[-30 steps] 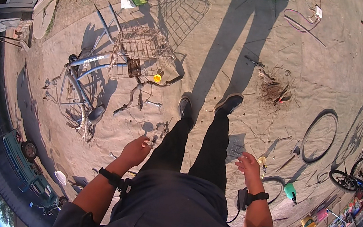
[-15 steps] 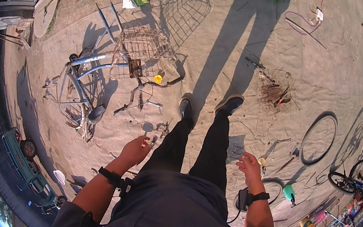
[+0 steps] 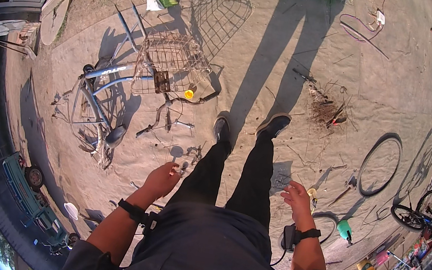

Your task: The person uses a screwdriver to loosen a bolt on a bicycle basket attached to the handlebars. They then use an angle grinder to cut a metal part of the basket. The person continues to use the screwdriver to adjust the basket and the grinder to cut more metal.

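The left hand (image 3: 162,178) is loosely curled, its fingertips pinching a small metal part (image 3: 178,167) I can't make out clearly. The right hand (image 3: 297,196) hangs half open with the fingers relaxed, holding nothing. Both forearms reach forward at hip height, a dark band on each wrist. Ahead on the sandy ground (image 3: 273,59) lies a stripped blue bicycle frame (image 3: 98,98) with a rusty wire basket (image 3: 171,64) just beside it. A loose tyre (image 3: 379,164) lies well apart to the right, with bare sand between.
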{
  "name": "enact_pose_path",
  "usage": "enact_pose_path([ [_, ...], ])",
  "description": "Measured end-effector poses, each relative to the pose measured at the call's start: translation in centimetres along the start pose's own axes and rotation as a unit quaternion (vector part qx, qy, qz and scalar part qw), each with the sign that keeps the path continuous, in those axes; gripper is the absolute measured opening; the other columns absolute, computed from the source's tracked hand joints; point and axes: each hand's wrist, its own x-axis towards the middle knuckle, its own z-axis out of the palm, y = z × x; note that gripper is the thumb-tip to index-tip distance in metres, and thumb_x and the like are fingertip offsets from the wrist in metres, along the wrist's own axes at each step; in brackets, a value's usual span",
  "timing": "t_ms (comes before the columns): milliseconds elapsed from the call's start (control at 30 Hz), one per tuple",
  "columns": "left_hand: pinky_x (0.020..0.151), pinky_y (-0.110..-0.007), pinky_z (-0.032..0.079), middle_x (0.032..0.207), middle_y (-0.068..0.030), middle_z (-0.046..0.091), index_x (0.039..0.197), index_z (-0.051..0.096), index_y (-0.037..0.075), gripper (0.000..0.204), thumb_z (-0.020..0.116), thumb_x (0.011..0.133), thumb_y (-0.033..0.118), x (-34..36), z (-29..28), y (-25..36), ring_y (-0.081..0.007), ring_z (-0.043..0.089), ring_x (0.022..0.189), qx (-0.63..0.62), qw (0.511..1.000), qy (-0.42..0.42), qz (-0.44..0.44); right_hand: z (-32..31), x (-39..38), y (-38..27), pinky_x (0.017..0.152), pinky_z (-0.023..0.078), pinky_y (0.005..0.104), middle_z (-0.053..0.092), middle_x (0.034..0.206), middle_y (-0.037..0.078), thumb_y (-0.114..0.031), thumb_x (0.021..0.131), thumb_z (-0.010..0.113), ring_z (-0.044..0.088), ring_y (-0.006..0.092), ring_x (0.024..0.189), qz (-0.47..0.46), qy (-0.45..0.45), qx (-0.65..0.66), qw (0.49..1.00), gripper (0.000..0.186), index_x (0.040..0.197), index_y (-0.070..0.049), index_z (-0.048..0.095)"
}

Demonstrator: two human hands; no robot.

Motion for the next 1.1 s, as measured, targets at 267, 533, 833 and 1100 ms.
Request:
enact_pose_path([
  [267,0.093,-0.041,0.056,0.114,-0.0189,0.076,0.130,0.064,0.004,0.045,0.066,0.097,0.034,0.1,0.0,0.1,-0.0334,0.074,0.106,0.000,1.000,0.005,0.009,0.0,0.2,0.1,0.090,0.052,0.0366,0.072,0.124,0.014,-0.033,0.099,0.072,0.073,0.0226,0.103,0.001,0.000,0.023,1.000,0.056,0.146,-0.007,0.056],
  [533,0.093,-0.041,0.057,0.115,-0.0195,0.075,0.132,0.064,0.004,0.046,0.066,0.097,0.035,0.2,-0.2,0.8,-0.0340,0.074,0.107,0.011,1.000,-0.003,0.005,0.3,-0.1,-0.4,0.092,0.054,0.0380,0.072,0.127,0.014,-0.031,0.103,0.065,0.074,0.0242,0.105,0.001,0.007,0.006,1.000,0.051,0.147,-0.007,0.055],
  [833,0.094,-0.042,0.057,0.115,-0.0197,0.075,0.132,0.063,0.004,0.045,0.065,0.097,0.032,0.5,0.0,0.8,-0.0342,0.074,0.108,0.013,1.000,-0.006,0.010,0.1,0.0,-0.7,0.092,0.054,0.0377,0.072,0.127,0.014,-0.031,0.103,0.065,0.074,0.0239,0.105,0.005,0.001,0.008,1.000,0.050,0.146,-0.008,0.055],
  [1100,0.095,-0.041,0.056,0.116,-0.0191,0.075,0.132,0.063,0.003,0.044,0.065,0.098,0.031,0.4,0.0,1.4,-0.0335,0.073,0.109,0.014,1.000,-0.010,0.008,0.1,-0.1,-1.1,0.092,0.054,0.0371,0.072,0.128,0.014,-0.031,0.103,0.064,0.074,0.0235,0.105,0.006,0.001,0.008,1.000,0.050,0.146,-0.008,0.055],
])
